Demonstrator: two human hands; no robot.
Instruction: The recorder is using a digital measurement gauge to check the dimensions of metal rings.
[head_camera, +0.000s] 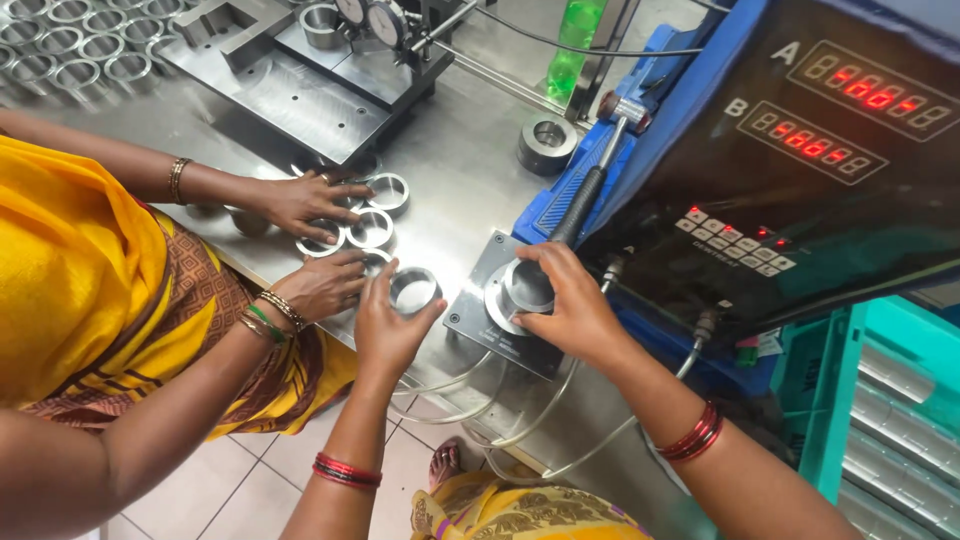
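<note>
My left hand (385, 325) is curled around a steel ring (414, 290) on the steel bench (470, 190), fingers on its near rim. My right hand (565, 305) is closed over a second ring (525, 287) seated on the round gauge fixture (490, 315), thumb and fingers gripping its sides. Just left, a co-worker's two hands (315, 245) rest flat among three loose rings (372, 228). Right of the fixture, a dark readout box (800, 180) shows red digits. Farther back: a knurled handle (590, 180), a thick steel collar (547, 145), a dial-gauge jig (330, 60), rows of rings (70, 45).
</note>
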